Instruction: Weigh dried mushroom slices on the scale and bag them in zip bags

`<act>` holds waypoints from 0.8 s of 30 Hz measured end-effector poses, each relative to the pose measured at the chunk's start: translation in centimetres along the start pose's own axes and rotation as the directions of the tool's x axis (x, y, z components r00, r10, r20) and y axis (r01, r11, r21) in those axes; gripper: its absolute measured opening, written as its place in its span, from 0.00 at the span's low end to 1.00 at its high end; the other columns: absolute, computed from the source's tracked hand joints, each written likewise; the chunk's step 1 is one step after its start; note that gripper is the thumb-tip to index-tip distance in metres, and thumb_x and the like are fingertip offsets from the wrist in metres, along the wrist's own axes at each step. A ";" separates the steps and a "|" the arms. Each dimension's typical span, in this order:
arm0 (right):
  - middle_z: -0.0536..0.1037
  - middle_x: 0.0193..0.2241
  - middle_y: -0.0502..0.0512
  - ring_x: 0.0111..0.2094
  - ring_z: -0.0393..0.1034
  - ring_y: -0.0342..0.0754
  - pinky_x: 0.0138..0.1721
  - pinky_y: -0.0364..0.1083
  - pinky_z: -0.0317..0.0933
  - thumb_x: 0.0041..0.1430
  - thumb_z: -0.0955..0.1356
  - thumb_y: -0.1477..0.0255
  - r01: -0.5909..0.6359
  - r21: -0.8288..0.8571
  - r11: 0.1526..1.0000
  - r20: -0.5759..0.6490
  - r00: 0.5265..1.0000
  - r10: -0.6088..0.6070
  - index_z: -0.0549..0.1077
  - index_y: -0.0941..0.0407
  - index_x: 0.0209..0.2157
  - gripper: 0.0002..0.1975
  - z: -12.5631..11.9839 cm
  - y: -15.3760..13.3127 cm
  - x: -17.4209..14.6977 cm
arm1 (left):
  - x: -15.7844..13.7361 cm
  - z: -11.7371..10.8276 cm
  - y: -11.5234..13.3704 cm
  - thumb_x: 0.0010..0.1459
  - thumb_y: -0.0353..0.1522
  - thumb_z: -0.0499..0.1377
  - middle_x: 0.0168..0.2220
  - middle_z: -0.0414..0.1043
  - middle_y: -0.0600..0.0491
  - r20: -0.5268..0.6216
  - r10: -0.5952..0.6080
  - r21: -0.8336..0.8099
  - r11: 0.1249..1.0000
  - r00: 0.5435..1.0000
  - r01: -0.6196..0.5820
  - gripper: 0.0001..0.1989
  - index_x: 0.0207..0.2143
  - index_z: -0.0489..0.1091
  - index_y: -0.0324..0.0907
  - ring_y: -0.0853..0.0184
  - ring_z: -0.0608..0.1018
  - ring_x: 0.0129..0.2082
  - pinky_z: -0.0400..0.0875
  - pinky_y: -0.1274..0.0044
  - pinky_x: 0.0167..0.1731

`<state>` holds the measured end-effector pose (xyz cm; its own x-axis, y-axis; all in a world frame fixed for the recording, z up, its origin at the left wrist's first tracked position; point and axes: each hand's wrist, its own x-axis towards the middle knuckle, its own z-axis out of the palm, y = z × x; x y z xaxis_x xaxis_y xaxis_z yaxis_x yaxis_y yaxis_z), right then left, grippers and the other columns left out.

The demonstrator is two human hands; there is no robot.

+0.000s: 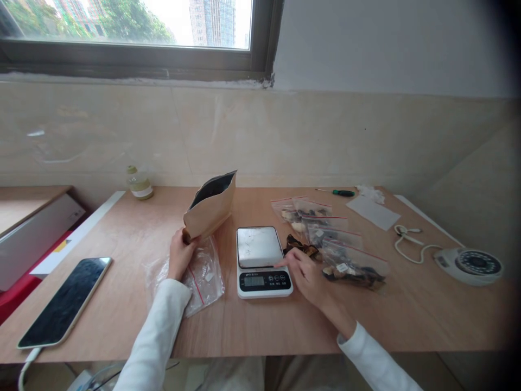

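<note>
My left hand (181,255) is closed at the lower corner of a brown kraft paper bag (211,209), which leans with its dark mouth open. Under that hand lie clear zip bags (203,288) with a red seal line. A white kitchen scale (264,288) stands in the middle, nothing visible on its metal plate (258,247). My right hand (307,274) is at the scale's right side, index finger stretched over the plate's front corner, the other fingers loosely bent. Dark dried pieces (301,248), possibly mushrooms, lie just behind it.
Several filled zip bags (354,266) overlap on the right. Behind them are a green-handled screwdriver (344,193) and white paper (373,212). A round white corded device (468,266) sits far right. On the left are a phone (65,304) and a small bottle (140,184).
</note>
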<state>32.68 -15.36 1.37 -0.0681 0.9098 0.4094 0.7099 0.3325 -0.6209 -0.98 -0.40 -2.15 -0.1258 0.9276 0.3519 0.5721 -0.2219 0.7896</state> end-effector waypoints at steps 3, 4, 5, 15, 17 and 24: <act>0.72 0.39 0.59 0.44 0.69 0.51 0.48 0.51 0.63 0.70 0.52 0.64 -0.092 0.011 0.996 -0.187 0.978 0.092 0.76 0.53 0.42 0.23 -0.4 2.6 0.0 | 0.0 0.0 0.0 0.47 0.39 0.62 0.34 0.73 0.51 0.001 -0.009 0.006 1.000 1.000 0.009 0.14 0.35 0.69 0.41 0.62 0.73 0.33 0.68 0.72 0.35; 0.72 0.42 0.60 0.47 0.68 0.52 0.51 0.53 0.62 0.70 0.54 0.64 -0.101 -0.037 0.994 -0.198 0.976 0.092 0.75 0.54 0.46 0.21 -0.4 3.5 0.0 | 0.0 0.0 0.0 0.47 0.39 0.62 0.34 0.73 0.51 0.003 -0.012 0.008 1.000 1.000 0.012 0.14 0.36 0.69 0.41 0.62 0.73 0.33 0.68 0.72 0.35; 0.71 0.46 0.62 0.51 0.66 0.54 0.54 0.55 0.61 0.69 0.55 0.64 -0.097 -0.098 0.990 -0.180 0.981 0.079 0.72 0.55 0.49 0.20 -0.4 4.3 0.0 | 0.0 0.0 0.0 0.47 0.39 0.62 0.34 0.73 0.51 0.005 -0.015 0.009 1.000 1.000 0.015 0.14 0.36 0.69 0.41 0.62 0.73 0.33 0.67 0.72 0.35; 0.67 0.58 0.64 0.60 0.60 0.57 0.57 0.60 0.55 0.65 0.60 0.61 -0.008 -0.426 0.904 0.055 0.998 0.034 0.62 0.56 0.60 0.25 0.0 7.4 -0.5 | 0.1 -0.2 0.5 0.46 0.38 0.61 0.36 0.73 0.50 -0.056 -0.050 0.029 0.998 0.997 0.052 0.16 0.38 0.69 0.41 0.60 0.74 0.34 0.67 0.71 0.35; 0.68 0.58 0.64 0.59 0.61 0.57 0.57 0.59 0.55 0.64 0.61 0.60 -0.015 -0.423 0.906 0.060 0.997 0.045 0.62 0.56 0.60 0.25 -0.3 7.3 -0.4 | 0.1 -0.3 0.6 0.46 0.38 0.61 0.35 0.73 0.50 -0.061 -0.054 0.032 0.998 0.997 0.056 0.16 0.37 0.69 0.41 0.60 0.74 0.34 0.67 0.71 0.35; 0.74 0.52 0.63 0.52 0.68 0.57 0.51 0.56 0.59 0.63 0.62 0.65 -0.049 -0.409 0.911 0.068 0.994 0.084 0.65 0.58 0.55 0.20 -1.1 7.8 0.6 | 0.0 -0.4 0.8 0.46 0.39 0.61 0.34 0.72 0.50 -0.069 -0.060 0.053 0.997 0.996 0.064 0.16 0.37 0.69 0.41 0.58 0.74 0.36 0.68 0.69 0.37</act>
<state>38.93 -12.49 -2.46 -0.0559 0.9492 0.3096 0.9368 0.1571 -0.3125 -0.88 -0.70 -1.33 -0.2153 0.9163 0.3376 0.6054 -0.1461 0.7824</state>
